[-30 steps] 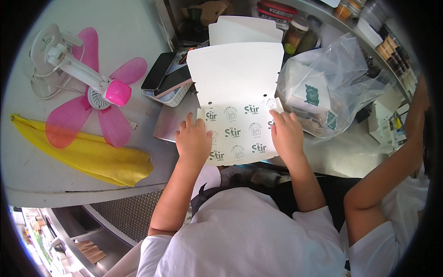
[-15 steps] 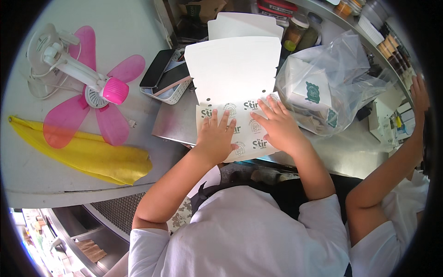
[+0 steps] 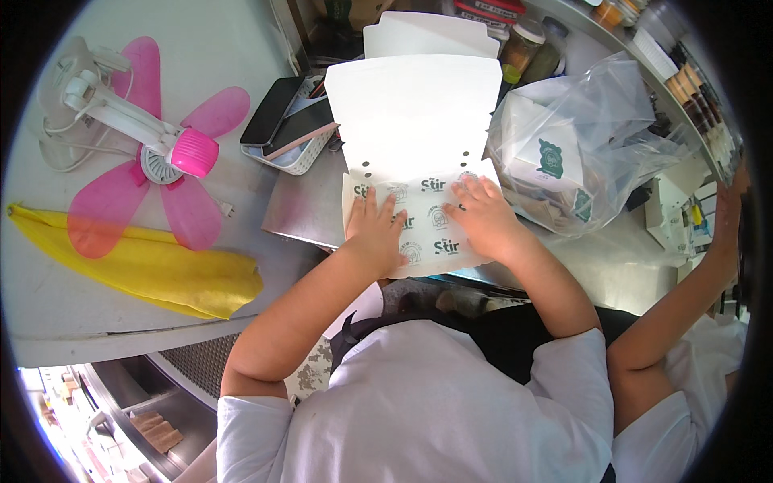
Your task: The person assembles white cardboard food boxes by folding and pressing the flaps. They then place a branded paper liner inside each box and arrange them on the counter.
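An opened white cardboard box (image 3: 412, 101) lies in front of me, its lid standing up on the far side. A white paper sheet with a repeated dark green print (image 3: 439, 233) covers its near part. Flat on the left part of that sheet lies my left hand (image 3: 375, 237), fingers stretched forward. My right hand (image 3: 486, 221) presses on the right part with its fingers extended, partly over the side edge. Neither hand grasps anything. The print under both palms is hidden.
A pink-bladed fan (image 3: 161, 161) and a yellow cloth (image 3: 153, 266) lie on the left table. Beside the box are a white basket (image 3: 302, 161) with a phone (image 3: 272, 113) and a clear plastic bag (image 3: 600, 105) holding white boxes. A co-worker's arm (image 3: 672, 322) reaches in at right.
The view has shifted slightly. My fingers have drawn a little closer together on the printed sheet, and both hands still lie on it.
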{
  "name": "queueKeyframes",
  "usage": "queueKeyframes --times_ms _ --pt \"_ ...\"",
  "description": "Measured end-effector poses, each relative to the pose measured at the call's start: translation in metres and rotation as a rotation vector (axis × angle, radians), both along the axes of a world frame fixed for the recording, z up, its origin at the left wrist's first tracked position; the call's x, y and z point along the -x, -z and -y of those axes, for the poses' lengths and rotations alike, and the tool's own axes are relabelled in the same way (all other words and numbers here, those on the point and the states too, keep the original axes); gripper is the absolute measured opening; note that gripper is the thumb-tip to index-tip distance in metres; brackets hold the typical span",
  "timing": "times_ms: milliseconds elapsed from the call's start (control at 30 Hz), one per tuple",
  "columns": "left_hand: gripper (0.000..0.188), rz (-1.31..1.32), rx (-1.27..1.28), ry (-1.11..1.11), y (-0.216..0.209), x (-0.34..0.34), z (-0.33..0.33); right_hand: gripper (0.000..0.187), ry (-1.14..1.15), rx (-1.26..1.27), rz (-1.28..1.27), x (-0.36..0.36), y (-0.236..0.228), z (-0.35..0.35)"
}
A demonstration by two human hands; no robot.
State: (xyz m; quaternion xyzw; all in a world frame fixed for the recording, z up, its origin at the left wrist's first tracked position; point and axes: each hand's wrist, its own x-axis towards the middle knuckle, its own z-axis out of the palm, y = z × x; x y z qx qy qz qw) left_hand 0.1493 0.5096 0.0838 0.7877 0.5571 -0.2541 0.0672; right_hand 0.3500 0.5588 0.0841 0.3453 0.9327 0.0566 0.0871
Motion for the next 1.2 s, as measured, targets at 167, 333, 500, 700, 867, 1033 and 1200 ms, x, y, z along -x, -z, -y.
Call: queueKeyframes --times_ms 167,333,500,700,867,1033,1200 --pt "0.064 0.058 -0.053 0.103 0.004 0.004 -0.013 0.057 -0.137 0.137 -0.021 0.015 -0.003 -0.006" --pt "0.081 0.087 -0.109 0.102 0.009 0.014 -0.021 0.066 0.001 0.164 0.006 0.014 0.006 -0.013" --pt "0.093 0.115 -0.145 0.155 0.008 0.022 -0.021 0.083 0.061 0.223 0.078 0.013 0.001 -0.012" --pt "0.103 0.12 -0.007 0.204 0.001 0.017 -0.034 0.073 0.084 0.356 0.15 0.036 -0.005 -0.024" --pt "0.112 0.185 -0.016 0.245 0.001 0.024 -0.042 0.08 0.037 0.316 0.173 0.031 -0.004 -0.037" --pt "0.115 0.191 -0.006 0.247 0.003 0.023 -0.047 0.086 -0.004 0.327 0.384 0.034 -0.007 -0.043" --pt "0.111 0.201 0.034 0.181 0.002 0.021 -0.045 0.093 0.021 0.356 0.393 0.047 -0.012 -0.042"
